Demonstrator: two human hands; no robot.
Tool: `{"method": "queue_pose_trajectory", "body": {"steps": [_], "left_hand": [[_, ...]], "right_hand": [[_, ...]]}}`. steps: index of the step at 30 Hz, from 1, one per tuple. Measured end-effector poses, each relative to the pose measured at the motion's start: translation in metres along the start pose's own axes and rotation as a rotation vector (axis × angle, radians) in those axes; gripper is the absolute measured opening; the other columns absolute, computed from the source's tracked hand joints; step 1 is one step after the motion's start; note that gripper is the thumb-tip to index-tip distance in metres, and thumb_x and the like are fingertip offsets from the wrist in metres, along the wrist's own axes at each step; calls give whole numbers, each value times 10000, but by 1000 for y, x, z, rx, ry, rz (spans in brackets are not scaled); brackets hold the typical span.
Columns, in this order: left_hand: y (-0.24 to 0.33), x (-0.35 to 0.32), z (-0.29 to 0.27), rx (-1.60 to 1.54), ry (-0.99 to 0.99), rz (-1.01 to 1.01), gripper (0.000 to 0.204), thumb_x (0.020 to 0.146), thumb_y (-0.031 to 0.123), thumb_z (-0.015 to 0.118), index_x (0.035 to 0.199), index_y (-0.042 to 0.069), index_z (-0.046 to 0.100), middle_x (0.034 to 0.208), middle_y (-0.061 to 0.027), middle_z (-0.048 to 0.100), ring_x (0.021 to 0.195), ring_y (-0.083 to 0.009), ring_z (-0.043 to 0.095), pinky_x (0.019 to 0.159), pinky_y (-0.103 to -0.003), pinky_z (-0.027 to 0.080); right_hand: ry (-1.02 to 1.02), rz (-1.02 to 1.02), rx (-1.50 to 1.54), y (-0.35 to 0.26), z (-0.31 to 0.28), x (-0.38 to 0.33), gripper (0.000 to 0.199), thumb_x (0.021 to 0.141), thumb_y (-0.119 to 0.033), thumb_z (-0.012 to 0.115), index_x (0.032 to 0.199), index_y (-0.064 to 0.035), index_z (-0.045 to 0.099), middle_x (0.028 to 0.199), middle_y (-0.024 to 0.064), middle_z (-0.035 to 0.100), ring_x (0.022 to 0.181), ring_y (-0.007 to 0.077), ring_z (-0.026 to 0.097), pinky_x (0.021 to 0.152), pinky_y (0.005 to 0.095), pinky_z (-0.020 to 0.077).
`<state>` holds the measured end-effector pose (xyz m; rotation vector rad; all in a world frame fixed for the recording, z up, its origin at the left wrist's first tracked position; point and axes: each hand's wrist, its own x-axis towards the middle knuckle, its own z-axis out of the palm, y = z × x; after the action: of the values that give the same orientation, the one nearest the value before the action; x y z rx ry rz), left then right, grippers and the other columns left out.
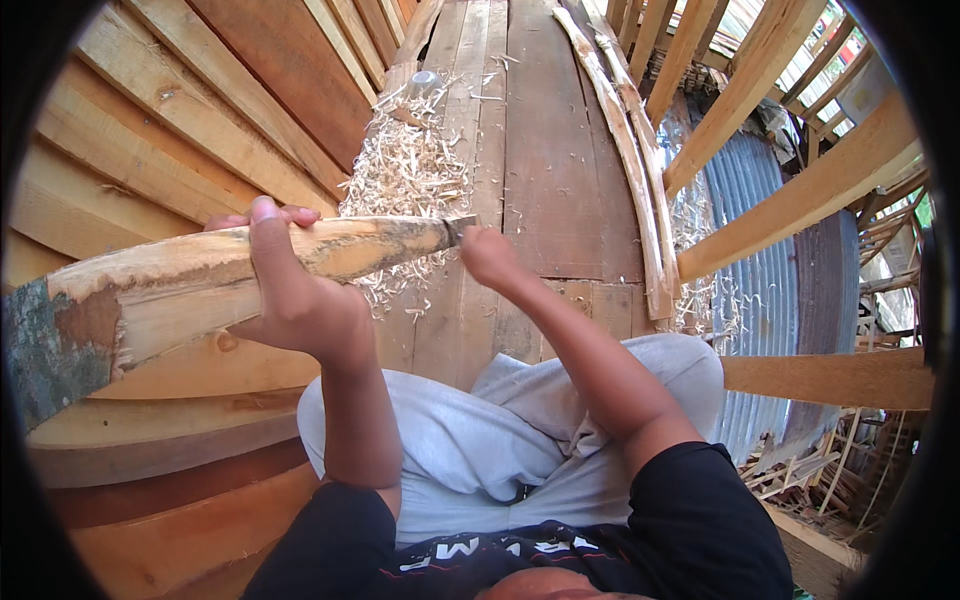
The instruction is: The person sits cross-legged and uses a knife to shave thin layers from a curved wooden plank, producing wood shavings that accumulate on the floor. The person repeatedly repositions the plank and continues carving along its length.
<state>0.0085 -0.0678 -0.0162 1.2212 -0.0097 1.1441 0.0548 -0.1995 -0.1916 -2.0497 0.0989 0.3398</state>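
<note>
A thick wooden pole point(190, 275), partly stripped of bark, slants in from the left and narrows toward the middle. Grey-green bark still covers its near left end. My left hand point(310, 295) is closed round the pole, thumb on the near face and fingertips showing over the top edge. At the narrow end, my right hand point(490, 255) is closed in a fist on a short dark metal blade point(461, 225), probably a knife, with its handle hidden in my fingers. The blade touches the pole's tip, where a dark mark crosses the wood.
Curled wood shavings point(415, 165) heap on the plank floor point(545, 160) beyond the pole, beside a small silvery round object point(424, 84). Stacked boards point(180, 120) line the left. Two peeled poles point(640, 190) lie along the right, before wooden posts point(800, 215) and corrugated metal sheeting point(755, 230).
</note>
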Motion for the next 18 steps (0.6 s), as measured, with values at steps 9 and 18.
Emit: {"method": "queue_pose_trajectory", "body": {"steps": [9, 18], "left_hand": [[-2, 13, -10, -48, -34, -55, 164, 860, 14, 603, 991, 31, 505, 798, -49, 511, 688, -162, 563, 664, -299, 494], [-1, 9, -14, -12, -98, -42, 154, 894, 15, 563, 1027, -14, 490, 845, -79, 520, 685, -159, 572, 682, -304, 501]], "right_hand": [[-10, -130, -82, -55, 0, -20, 575, 938, -314, 294, 930, 179, 589, 935, 426, 584, 906, 530, 613, 866, 518, 469], [16, -38, -99, -30, -1, -10, 579, 948, -318, 284, 945, 161, 609, 957, 403, 597, 975, 524, 594, 918, 522, 448]]}}
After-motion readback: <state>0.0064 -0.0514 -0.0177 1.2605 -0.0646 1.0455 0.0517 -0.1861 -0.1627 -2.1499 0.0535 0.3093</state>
